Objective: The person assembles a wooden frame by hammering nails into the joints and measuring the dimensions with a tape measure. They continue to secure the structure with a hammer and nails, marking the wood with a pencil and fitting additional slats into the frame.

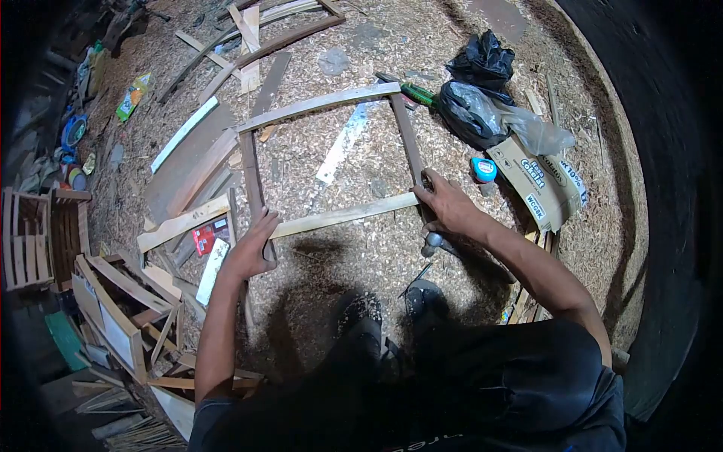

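A four-sided wooden frame (324, 103) lies over the shavings, with pale crosspieces at top and bottom and darker side rails. My left hand (254, 245) is closed on its lower left corner, where the pale lower crosspiece (346, 214) meets the left rail. At the opposite end of that crosspiece, my right hand (450, 207) is closed round the lower right corner. A hammer (434, 239) with a round metal head is just below my right hand; part of it is in shadow.
Right of the frame are a blue tape measure (483, 169), a cardboard box (536, 181) and black plastic bags (482, 64). Wooden pieces and a red packet (211, 236) lie to the left. A green-handled tool (419, 94) is near the upper right corner. My shoes are below.
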The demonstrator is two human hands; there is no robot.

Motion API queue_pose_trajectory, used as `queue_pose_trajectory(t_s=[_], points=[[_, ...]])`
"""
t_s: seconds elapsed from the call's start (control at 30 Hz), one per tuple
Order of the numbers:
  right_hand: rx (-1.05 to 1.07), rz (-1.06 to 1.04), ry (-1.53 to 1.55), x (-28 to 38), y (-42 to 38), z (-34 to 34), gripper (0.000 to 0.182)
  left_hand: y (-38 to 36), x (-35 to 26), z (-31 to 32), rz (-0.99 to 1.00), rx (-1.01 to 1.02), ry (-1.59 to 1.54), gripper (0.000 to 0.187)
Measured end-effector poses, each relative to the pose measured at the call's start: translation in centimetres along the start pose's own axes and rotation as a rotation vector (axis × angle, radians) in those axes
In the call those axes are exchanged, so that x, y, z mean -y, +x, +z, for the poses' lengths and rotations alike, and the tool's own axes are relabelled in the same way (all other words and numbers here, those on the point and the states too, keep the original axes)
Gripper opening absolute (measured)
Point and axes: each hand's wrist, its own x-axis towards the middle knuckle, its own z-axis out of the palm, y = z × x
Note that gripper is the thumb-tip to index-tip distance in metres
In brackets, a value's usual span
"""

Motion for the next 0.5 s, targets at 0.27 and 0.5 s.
queue_pose_trajectory(t_s=[0.27, 0.5], points=[[-0.143, 0.261, -0.123, -10.9, -4.0, -1.6, 0.066, 3.0, -3.1, -0.2, 0.187, -0.324, 0.134, 0.065], [-0.078, 0.257, -0.184, -11.9, -3.4, -1.9, 0.06, 9.2, -12.7, 5.4, 0.239, -0.294, -0.275, 0.039]])
